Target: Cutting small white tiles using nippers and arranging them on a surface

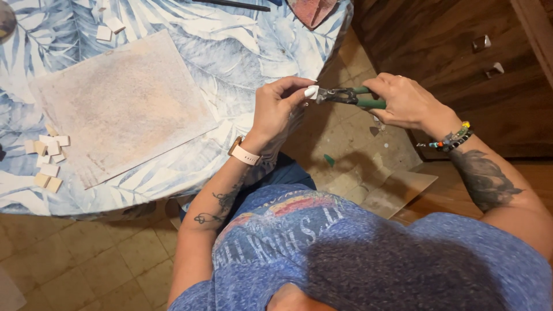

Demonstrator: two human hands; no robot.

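While the head camera looks down, the left hand (277, 112) pinches a small white tile piece (311, 91) with its fingers (299, 95) closed on it. The right hand (403, 102) has its fingers wrapped tight around green-handled nippers (345, 97), whose tip touches the piece. Both are just off the edge of the surface (242, 52). On the surface lie a big pale board (124, 103) and, beside the board, little square tiles (49, 158).
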